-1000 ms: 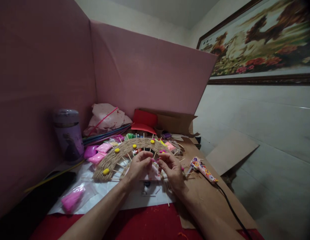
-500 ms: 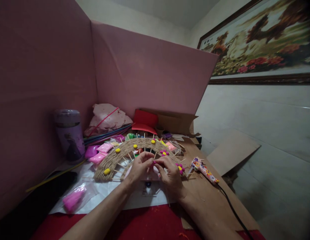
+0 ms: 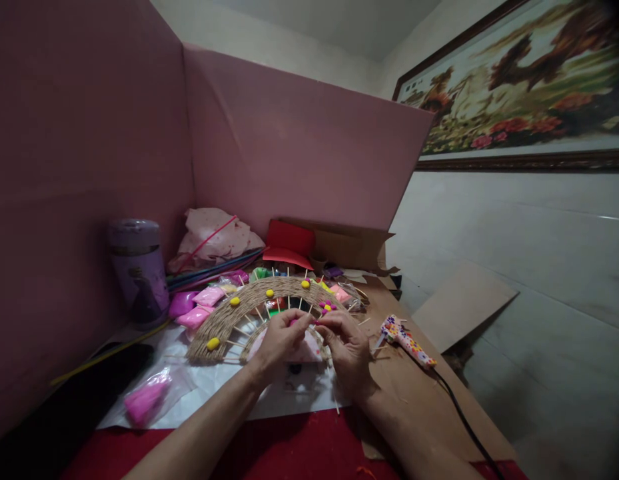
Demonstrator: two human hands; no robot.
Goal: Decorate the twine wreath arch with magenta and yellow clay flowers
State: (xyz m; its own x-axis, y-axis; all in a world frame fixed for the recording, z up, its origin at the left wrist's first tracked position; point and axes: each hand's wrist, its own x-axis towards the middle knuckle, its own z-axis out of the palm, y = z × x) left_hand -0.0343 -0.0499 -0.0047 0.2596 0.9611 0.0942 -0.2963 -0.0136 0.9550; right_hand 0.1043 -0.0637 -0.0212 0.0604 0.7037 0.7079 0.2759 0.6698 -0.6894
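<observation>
Both hands are raised over the lower middle of an arch-shaped woven twine piece (image 3: 262, 291) with thin wooden sticks poking out. My left hand (image 3: 284, 340) is closed, and a bit of magenta clay (image 3: 293, 323) shows at its fingers. Close beside it, my right hand (image 3: 348, 347) pinches a tiny magenta piece between thumb and forefinger. Yellow clay dots (image 3: 213, 343) sit along the arch. A clay flower (image 3: 328, 307) with magenta petals and a yellow centre is on its right part. My hands partly cover the pale pink half-round centre (image 3: 309, 348).
A patterned glue gun (image 3: 408, 340) with a black cord lies on brown cardboard (image 3: 439, 407) at right. Bagged pink clay (image 3: 146, 402) rests on white paper at left. A purple tumbler (image 3: 139, 273) stands behind it. Several clay packets (image 3: 196, 317) lie beyond the arch. Pink panels (image 3: 299, 140) wall the back.
My hands have drawn slightly apart, the right one moving a little to the right. Magenta clay now shows at the fingers of each hand.
</observation>
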